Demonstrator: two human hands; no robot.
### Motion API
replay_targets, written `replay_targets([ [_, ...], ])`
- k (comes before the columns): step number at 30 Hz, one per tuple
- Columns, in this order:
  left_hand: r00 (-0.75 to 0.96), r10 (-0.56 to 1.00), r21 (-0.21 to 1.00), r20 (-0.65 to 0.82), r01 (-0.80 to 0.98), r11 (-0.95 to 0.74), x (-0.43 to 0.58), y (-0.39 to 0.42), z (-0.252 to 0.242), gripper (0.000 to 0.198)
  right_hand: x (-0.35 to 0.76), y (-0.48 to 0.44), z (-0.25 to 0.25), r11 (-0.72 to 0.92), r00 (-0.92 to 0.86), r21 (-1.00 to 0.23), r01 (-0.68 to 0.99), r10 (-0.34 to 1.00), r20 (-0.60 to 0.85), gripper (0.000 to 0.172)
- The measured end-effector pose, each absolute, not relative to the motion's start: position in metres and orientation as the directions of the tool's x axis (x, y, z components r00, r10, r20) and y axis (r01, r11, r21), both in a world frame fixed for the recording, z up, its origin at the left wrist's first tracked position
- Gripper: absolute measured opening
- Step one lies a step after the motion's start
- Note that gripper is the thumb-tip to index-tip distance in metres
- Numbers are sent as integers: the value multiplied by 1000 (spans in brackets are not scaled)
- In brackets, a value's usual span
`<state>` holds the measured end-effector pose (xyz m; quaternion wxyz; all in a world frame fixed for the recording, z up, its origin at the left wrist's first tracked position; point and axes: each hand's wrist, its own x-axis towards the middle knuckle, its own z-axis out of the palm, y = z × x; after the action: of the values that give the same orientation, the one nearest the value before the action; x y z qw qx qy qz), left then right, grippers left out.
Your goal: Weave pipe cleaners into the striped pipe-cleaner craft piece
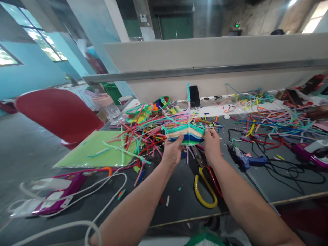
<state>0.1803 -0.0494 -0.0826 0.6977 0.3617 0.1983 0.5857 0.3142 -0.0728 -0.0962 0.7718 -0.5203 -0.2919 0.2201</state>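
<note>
Both my hands hold up a woven pipe-cleaner piece (185, 134) with teal, cream, blue and green bands, just above the dark table (176, 201). My left hand (172, 152) pinches its left end with the thumb on top. Its right end is gripped by my right hand (211, 144), fingers closed. A teal and pink pipe cleaner (188, 99) sticks straight up from the piece's middle. Behind the piece lies a heap of loose coloured pipe cleaners (146, 131).
Yellow-and-red handled scissors (205, 191) lie under my right forearm. A blue glue gun (244, 159) with black cord lies to the right, purple glue guns (55, 198) (309, 152) at both sides. A green sheet (98, 150), red chair (60, 114), water bottle (109, 106) and black phone (194, 95) stand around. A grey partition (217, 54) backs the table.
</note>
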Motion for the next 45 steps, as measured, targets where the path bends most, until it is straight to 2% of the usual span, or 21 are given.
replay_targets([
  [6, 269, 952, 743, 145, -665, 75, 184, -54, -84, 36, 316, -72, -99, 352, 782, -936, -10, 587, 212, 18],
  [10, 268, 955, 738, 130, -669, 88, 181, -48, -86, 39, 321, -67, -106, 275, 726, -960, 57, 648, 229, 22],
  [12, 242, 961, 726, 132, -683, 72, 177, -43, -86, 40, 320, -67, -106, 270, 696, -952, 146, 656, 293, 26],
  [15, 199, 969, 706, 146, -707, 39, 171, -37, -86, 40, 316, -73, -102, 327, 624, -855, 402, 586, 517, 48],
  [18, 200, 965, 684, 168, -729, 32, 167, -33, -84, 37, 308, -83, -95, 366, 426, -680, 635, 569, 704, 66],
  [21, 203, 964, 664, 174, -747, 38, 166, -31, -83, 32, 300, -90, -92, 369, 261, -555, 746, 605, 753, 83],
  [23, 198, 966, 653, 165, -756, 44, 166, -30, -82, 31, 296, -91, -92, 341, 213, -509, 790, 625, 751, 90],
  [26, 217, 967, 659, 133, -749, 77, 166, -30, -82, 30, 294, -88, -94, 320, 168, -468, 824, 650, 741, 92],
  [30, 258, 958, 669, 126, -735, 110, 166, -34, -80, 33, 299, -85, -98, 340, 151, -461, 820, 648, 746, 76],
  [33, 302, 936, 686, 182, -721, 99, 165, -41, -75, 45, 303, -85, -97, 421, 202, -539, 729, 621, 757, 60],
  [35, 363, 896, 709, 254, -700, 83, 165, -47, -71, 53, 304, -87, -94, 481, 296, -647, 591, 617, 729, 50],
  [37, 432, 851, 750, 299, -657, 70, 166, -52, -67, 59, 302, -88, -91, 513, 422, -766, 387, 640, 642, 41],
  [39, 478, 826, 801, 299, -597, 56, 168, -56, -67, 59, 299, -88, -87, 528, 535, -842, 109, 683, 498, 34],
  [40, 488, 825, 826, 285, -561, 47, 169, -56, -69, 55, 297, -87, -85, 532, 564, -845, -53, 714, 415, 32],
  [42, 473, 847, 873, 241, -487, 23, 171, -54, -76, 40, 295, -84, -82, 520, 552, -770, -369, 789, 268, 29],
  [45, 401, 898, 911, 181, -412, 0, 174, -49, -86, 23, 294, -81, -79, 422, 406, -605, -675, 897, 173, 25],
])
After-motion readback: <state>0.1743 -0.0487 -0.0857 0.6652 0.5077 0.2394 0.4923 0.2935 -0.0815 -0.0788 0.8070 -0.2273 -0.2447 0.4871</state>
